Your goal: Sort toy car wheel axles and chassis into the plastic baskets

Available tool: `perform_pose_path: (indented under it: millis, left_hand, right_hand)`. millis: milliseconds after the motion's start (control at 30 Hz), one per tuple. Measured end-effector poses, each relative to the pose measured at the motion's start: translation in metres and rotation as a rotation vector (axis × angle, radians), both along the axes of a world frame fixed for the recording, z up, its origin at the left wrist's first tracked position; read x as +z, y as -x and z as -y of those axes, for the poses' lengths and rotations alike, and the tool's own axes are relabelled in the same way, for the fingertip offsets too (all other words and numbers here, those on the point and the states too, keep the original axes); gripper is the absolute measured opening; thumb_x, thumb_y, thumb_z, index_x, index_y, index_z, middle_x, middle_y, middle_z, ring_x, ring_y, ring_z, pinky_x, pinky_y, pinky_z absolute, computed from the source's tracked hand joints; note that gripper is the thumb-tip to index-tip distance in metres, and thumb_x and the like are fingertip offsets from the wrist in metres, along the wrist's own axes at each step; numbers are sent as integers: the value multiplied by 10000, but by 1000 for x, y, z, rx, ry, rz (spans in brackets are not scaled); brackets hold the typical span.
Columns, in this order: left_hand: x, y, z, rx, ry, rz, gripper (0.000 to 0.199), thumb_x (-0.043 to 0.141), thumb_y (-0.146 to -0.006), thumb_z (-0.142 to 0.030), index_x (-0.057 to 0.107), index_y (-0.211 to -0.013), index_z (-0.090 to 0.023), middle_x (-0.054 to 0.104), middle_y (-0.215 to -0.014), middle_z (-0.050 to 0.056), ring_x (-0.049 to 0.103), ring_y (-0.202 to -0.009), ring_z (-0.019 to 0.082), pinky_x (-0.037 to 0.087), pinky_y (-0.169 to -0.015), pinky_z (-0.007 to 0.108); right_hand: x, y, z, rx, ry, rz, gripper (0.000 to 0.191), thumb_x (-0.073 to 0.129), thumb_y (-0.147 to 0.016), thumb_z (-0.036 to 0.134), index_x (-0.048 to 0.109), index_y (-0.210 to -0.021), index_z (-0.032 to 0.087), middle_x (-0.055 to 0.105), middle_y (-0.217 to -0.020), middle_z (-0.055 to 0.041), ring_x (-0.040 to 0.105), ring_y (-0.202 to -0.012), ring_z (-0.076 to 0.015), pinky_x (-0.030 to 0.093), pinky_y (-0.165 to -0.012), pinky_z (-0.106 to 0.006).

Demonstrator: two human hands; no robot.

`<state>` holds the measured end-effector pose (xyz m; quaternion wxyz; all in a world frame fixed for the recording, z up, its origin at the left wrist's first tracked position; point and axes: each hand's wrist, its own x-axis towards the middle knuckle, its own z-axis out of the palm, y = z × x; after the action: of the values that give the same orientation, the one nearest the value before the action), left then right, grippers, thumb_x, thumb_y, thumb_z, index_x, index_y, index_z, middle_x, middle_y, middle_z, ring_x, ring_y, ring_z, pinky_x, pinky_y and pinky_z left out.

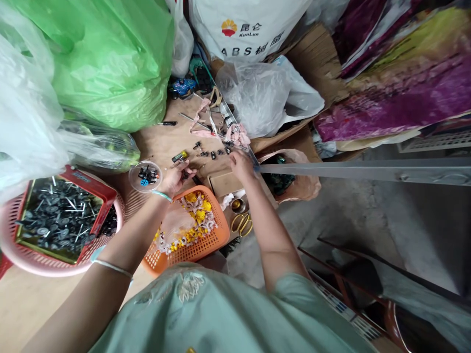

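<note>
My left hand (177, 177) is palm up near the middle of the table (154, 139), its fingers curled around small dark parts. A yellow-and-black cylinder (179, 156) lies just beyond its fingertips. My right hand (241, 164) reaches to the table's right side, fingers bent down at several small black parts (220, 152); what its fingertips hold is hidden. Beyond it lies a pink cloth strip (237, 135). A clear round dish (133, 177) with black pieces and a blue wheel (144, 182) stands left of my left hand.
Nearest me is an orange basket (220, 230) of yellow and white pieces. A pink basket (55, 269) with a red-edged tray stands left. Gold-handled scissors (242, 224) and a small metal cup (238, 205) lie right. Plastic bags (110, 59) crowd the back; a metal bar (360, 171) extends right.
</note>
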<state>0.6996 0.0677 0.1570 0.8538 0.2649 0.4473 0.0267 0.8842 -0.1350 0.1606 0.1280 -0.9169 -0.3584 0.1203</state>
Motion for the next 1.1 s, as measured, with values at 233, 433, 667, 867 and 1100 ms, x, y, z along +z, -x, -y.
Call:
perform_pose_path:
  millis: [233, 433, 667, 867, 1100]
  left_hand:
    - [12, 4, -5, 4, 30, -45, 146, 734, -910, -205, 622, -819, -177, 587, -546, -29, 717, -637, 149, 624, -683, 237]
    - [19, 14, -13, -12, 68, 95, 184, 630, -858, -63, 652, -1011, -164, 800, -901, 76, 765, -751, 167, 620, -726, 279]
    - [21, 19, -9, -14, 77, 84, 329, 583, -834, -12, 642, -1111, -179, 810, -996, 81, 780, -791, 175, 622, -789, 299]
    - [18, 26, -8, -11, 80, 99, 291, 631, -820, -12, 650, -1065, -167, 802, -982, 81, 772, -769, 174, 622, -792, 314]
    - [14, 34, -8, 9, 77, 182, 107, 652, -858, -81, 674, -948, -134, 789, -876, 76, 752, -736, 157, 611, -745, 282]
  right_hand:
    - [1, -21, -39, 72, 10, 89, 279, 514, -924, 78, 747, -1019, 198, 629, -1340, -170, 470, -1382, -362, 366, -1200, -555]
    - [-6, -26, -33, -87, -334, -94, 115, 557, -946, 219, 667, -915, 211, 720, -975, -90, 658, -1007, -264, 543, -982, -434]
    - [-6, -16, -30, -105, -183, -19, 269, 500, -875, 90, 719, -1000, 184, 732, -1071, -139, 678, -1031, -268, 546, -988, -404]
    - [-5, -18, -64, 134, -62, 52, 528, 475, -909, 59, 698, -1351, 242, 662, -1343, -126, 584, -1294, -312, 472, -1159, -496]
    - [-11, -21, -79, 85, 7, 37, 398, 561, -935, 109, 707, -1290, 213, 631, -1325, -144, 591, -1272, -310, 512, -1125, -479]
